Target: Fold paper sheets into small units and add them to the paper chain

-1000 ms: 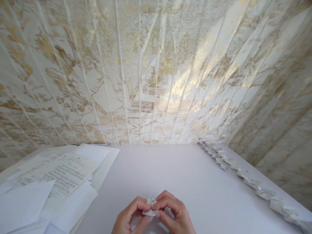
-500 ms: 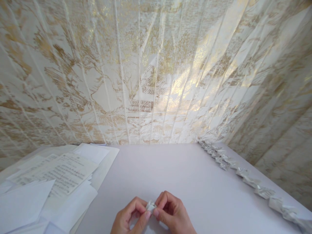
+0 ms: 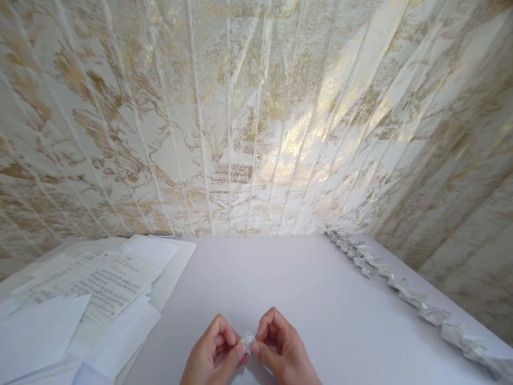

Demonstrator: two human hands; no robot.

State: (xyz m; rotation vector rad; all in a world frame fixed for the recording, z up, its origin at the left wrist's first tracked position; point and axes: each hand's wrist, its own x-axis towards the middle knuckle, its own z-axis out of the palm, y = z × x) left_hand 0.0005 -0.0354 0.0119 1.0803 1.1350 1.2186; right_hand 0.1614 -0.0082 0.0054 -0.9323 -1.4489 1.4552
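Between my two hands, just above the near part of the white table (image 3: pixel 256 278), is a small folded piece of printed paper (image 3: pixel 247 340), whitish with grey marks. My left hand (image 3: pixel 214 350) pinches its left side between thumb and fingers. From the other side, my right hand (image 3: pixel 282 345) grips the paper's right edge with thumb and forefinger. The fingertips cover much of the piece, so its full shape is hidden.
Loose sheets of paper (image 3: pixel 100 283), some printed, lie heaped on the left. Along the table's right edge runs a row of several small folded paper pieces (image 3: pixel 435 314). A white and gold patterned curtain (image 3: pixel 248 128) hangs behind the table, another fold along the right.
Both hands have shifted slightly and the left fingers have curled more. The folded paper has turned a little in the grip and stays held by both hands.
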